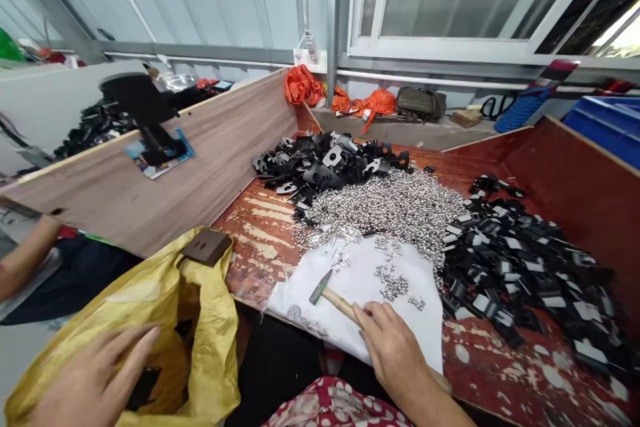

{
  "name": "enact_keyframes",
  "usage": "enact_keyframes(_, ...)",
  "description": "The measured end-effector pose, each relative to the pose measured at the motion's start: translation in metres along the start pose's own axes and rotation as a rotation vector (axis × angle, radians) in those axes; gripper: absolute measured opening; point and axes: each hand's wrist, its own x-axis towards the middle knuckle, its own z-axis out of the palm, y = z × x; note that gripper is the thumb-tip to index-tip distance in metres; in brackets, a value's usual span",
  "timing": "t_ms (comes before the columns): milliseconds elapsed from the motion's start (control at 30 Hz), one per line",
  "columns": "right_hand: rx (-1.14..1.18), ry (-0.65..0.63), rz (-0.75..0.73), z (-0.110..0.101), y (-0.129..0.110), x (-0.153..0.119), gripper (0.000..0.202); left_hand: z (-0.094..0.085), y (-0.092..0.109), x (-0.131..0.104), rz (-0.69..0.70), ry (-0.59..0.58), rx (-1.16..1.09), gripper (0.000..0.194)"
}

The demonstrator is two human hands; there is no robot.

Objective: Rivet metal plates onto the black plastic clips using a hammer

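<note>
My right hand [387,340] is wrapped round the wooden handle of a small hammer [341,303], whose dark head rests over a white cloth [310,283] at the bench's front edge. On the cloth lie small groups of silvery rivets [393,282]. Over the mouth of a yellow sack [220,340] at the lower left, my left hand [97,380] is slightly blurred, its fingers stretched out and nothing seen in it. Inside the sack a dark piece [144,387] shows. A brown block [207,246] sits on the sack's upper rim.
A large heap of rivets [390,203] lies behind the cloth. Black parts [325,163] are piled at the back, more black parts [530,267] at the right. A wooden partition [165,193] bounds the left side. Beyond it, a person's arm [30,257] shows.
</note>
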Motion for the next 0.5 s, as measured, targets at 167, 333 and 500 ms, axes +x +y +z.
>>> enact_keyframes(167, 0.081, -0.009, 0.021, 0.001, 0.004, -0.001, 0.053, 0.016, 0.124, 0.104, 0.275, 0.247, -0.212, 0.041)
enact_keyframes(333, 0.194, -0.027, 0.094, -0.004, 0.001, 0.003, 0.050, 0.033, 0.214, 0.231, 0.333, 0.346, -0.132, 0.032)
enact_keyframes(500, 0.261, -0.042, 0.165, -0.012, -0.005, 0.005, 0.046, 0.028, 0.234, 0.264, 0.363, 0.394, 0.002, 0.030)
